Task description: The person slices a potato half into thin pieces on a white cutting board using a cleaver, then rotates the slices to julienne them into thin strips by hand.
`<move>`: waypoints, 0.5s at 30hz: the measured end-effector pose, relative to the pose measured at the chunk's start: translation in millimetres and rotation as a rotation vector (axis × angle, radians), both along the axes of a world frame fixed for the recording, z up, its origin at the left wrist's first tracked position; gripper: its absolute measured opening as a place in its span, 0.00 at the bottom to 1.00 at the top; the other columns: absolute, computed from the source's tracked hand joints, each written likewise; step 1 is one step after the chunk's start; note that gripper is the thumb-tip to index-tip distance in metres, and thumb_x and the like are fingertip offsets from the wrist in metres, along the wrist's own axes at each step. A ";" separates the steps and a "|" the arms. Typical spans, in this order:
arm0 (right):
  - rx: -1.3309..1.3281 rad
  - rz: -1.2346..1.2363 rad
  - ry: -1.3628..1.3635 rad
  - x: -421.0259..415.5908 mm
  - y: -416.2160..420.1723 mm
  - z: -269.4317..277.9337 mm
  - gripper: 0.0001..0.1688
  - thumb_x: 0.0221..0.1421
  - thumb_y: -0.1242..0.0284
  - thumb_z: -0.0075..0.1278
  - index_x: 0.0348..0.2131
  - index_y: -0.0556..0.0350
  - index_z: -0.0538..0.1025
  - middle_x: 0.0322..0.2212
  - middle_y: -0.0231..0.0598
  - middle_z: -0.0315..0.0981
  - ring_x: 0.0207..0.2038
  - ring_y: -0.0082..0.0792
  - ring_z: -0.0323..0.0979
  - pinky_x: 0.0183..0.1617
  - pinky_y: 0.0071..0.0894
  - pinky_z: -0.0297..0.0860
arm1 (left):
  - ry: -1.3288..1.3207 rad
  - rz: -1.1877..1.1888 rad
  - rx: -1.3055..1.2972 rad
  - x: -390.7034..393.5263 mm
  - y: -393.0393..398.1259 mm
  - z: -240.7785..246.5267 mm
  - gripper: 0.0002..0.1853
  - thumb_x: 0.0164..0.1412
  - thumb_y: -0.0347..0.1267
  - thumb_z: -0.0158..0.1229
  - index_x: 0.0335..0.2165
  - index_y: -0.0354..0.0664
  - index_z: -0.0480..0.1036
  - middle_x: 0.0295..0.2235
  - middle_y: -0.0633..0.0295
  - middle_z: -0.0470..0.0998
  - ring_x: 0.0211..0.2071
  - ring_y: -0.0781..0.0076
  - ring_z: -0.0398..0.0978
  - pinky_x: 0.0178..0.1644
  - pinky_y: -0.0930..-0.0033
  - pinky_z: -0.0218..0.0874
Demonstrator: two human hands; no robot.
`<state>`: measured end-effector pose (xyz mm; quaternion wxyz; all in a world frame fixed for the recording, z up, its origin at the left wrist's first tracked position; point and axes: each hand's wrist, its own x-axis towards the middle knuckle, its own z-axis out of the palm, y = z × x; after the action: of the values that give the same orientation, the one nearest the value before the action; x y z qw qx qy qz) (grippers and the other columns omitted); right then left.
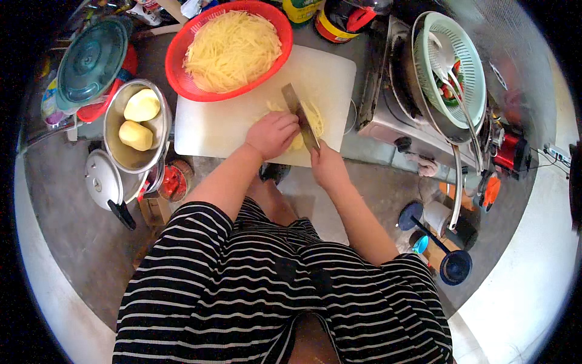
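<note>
My right hand (330, 164) grips a kitchen cleaver (301, 116), its blade standing on edge across the white cutting board (213, 132). Left of the blade, my left hand (273, 133) presses down with curled fingers on potato slices (296, 143), which it mostly hides. Its fingertips are close against the blade. Thin potato shreds (313, 119) lie on the blade's right side. On the board's far left part, a red plastic colander (175, 68) is heaped with pale yellow potato shreds (234, 52).
Two peeled potatoes (136, 135) sit in a steel bowl (166, 111) at left, near a green lid (93, 61). Rightward stands a gas stove (386, 125), bearing a pan (420, 98) and a pale green colander (475, 68) with spoons. A red-and-yellow labelled jar (332, 27) stands behind the board.
</note>
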<state>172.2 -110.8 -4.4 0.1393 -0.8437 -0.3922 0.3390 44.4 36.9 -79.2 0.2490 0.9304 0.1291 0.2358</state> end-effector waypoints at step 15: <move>0.218 -0.307 0.153 45.2 -3.2 -3.0 0.19 0.61 0.64 0.46 0.40 0.64 0.73 0.31 0.61 0.75 0.37 0.61 0.73 0.40 0.50 0.69 | 0.073 0.297 -0.034 1.6 -7.4 25.1 0.15 0.53 0.34 0.61 0.39 0.41 0.72 0.43 0.57 0.73 0.46 0.52 0.70 0.53 0.53 0.60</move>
<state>217.5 -114.0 -7.5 0.3090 -0.8453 -0.2818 0.3324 45.9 29.5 -54.1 0.2225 0.9047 0.2783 0.2337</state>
